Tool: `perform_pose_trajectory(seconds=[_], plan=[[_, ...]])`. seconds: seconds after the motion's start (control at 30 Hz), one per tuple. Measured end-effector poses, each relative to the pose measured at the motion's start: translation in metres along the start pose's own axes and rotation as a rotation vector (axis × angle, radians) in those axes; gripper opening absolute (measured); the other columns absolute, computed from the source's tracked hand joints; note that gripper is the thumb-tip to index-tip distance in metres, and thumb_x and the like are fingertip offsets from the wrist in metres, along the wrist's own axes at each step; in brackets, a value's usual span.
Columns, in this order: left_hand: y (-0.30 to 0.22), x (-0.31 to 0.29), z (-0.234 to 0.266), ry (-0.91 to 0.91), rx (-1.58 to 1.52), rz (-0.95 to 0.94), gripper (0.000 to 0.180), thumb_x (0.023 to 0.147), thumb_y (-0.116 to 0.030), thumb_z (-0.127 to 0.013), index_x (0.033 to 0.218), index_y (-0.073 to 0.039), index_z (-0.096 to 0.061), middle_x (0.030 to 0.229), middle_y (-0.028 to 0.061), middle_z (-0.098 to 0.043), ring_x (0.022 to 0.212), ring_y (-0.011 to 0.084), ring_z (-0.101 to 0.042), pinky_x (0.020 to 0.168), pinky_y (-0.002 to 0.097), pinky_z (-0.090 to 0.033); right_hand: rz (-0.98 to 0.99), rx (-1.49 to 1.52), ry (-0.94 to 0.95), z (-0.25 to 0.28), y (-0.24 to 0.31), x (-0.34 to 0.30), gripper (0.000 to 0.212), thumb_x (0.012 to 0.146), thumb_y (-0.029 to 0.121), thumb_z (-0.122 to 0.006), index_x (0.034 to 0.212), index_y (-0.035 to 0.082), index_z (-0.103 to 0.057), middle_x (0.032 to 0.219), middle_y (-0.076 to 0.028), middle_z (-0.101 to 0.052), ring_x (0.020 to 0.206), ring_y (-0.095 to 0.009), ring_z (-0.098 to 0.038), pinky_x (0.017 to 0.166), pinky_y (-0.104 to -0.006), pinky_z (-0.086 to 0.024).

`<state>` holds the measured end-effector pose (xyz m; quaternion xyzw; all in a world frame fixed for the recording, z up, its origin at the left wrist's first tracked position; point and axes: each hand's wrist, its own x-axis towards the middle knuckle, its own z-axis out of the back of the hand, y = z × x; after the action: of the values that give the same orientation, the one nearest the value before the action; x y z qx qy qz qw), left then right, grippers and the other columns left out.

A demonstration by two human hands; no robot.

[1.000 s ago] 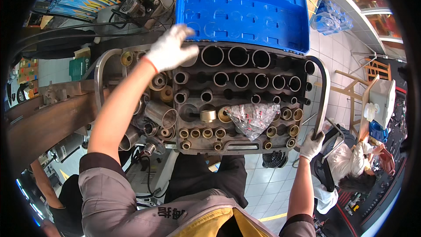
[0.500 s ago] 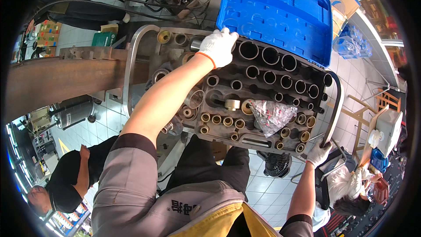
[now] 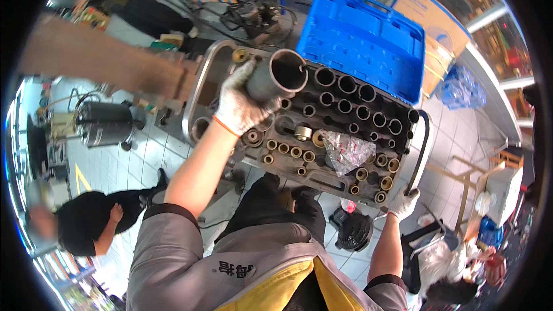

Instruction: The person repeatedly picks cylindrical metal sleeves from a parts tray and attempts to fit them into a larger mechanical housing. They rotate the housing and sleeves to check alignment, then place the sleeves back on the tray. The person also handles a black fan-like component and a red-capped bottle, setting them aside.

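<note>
My gloved left hand (image 3: 235, 106) is closed around a large dark metal sleeve (image 3: 260, 80), lifted above the far left of the case, its open end tilted up and to the right. Below it lies a black moulded case tray (image 3: 325, 182) with several round metal sleeves (image 3: 347, 84) in its pockets. Smaller brass-coloured bushings (image 3: 296, 152) fill the near rows. A clear plastic bag (image 3: 349, 153) rests on the tray beside a loose metal ring (image 3: 302, 133). At the near right corner, my gloved right hand (image 3: 404, 204) is closed on the black cart handle (image 3: 424, 152).
The case's blue lid (image 3: 363, 43) stands open at the far side. A rusty steel beam (image 3: 103, 60) runs to the left. A black fan (image 3: 352, 230) sits on the floor below. One person (image 3: 86, 222) is at the left, another (image 3: 446, 262) at the lower right.
My left hand has moved from the case's far edge toward the left and nearer, with the large sleeve now raised in it. My right hand stays on the cart handle. The view has shifted.
</note>
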<state>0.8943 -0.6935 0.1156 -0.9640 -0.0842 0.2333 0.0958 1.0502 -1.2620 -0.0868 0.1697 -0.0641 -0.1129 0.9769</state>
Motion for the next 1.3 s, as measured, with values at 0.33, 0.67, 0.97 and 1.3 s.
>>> perform_pose_trajectory(seconds=[0.33, 0.67, 0.97, 1.3], plan=[[0.073, -0.187, 0.033, 0.153, -0.140, -0.340, 0.065, 0.104, -0.047, -0.060, 0.152, -0.004, -0.051, 0.148, 0.0237, -0.060, 0.132, 0.0434, -0.064, 0.092, 0.0612, -0.065, 0.108, 0.150, 0.187, -0.005, -0.018, 0.015, 0.045, 0.105, 0.045, -0.059, 0.125, 0.006, -0.057, 0.114, -0.020, -0.071, 0.106, -0.043, -0.069, 0.090, -0.0495, -0.053], [0.014, -0.343, 0.147, -0.140, -0.149, -0.830, 0.066, 0.095, -0.032, -0.078, 0.149, -0.005, -0.053, 0.144, 0.0198, -0.062, 0.129, 0.0417, -0.062, 0.093, 0.0522, -0.060, 0.084, 0.021, 0.231, 0.003, -0.038, 0.012, 0.048, 0.095, 0.039, -0.066, 0.125, 0.004, -0.052, 0.116, -0.024, -0.067, 0.105, -0.046, -0.068, 0.092, -0.0556, -0.052], [-0.243, -0.397, 0.184, -0.864, 1.137, -1.194, 0.077, 0.076, -0.034, -0.096, 0.137, -0.003, -0.060, 0.123, 0.0119, -0.073, 0.114, 0.0227, -0.070, 0.104, 0.0363, -0.054, 0.064, -0.022, 0.612, 0.048, -0.015, -0.109, 0.054, 0.091, 0.020, -0.080, 0.136, 0.001, -0.059, 0.136, -0.017, -0.069, 0.124, -0.029, -0.067, 0.106, -0.0387, -0.052], [-0.309, -0.355, 0.168, -0.166, 1.003, -0.916, 0.074, 0.079, -0.034, -0.096, 0.137, -0.008, -0.060, 0.128, 0.0103, -0.066, 0.122, 0.0236, -0.062, 0.107, 0.0404, -0.051, 0.376, 0.620, 1.343, 0.074, 0.347, -0.355, 0.064, 0.098, 0.005, -0.071, 0.157, 0.004, -0.047, 0.139, -0.013, -0.066, 0.126, -0.020, -0.063, 0.107, -0.0351, -0.051]])
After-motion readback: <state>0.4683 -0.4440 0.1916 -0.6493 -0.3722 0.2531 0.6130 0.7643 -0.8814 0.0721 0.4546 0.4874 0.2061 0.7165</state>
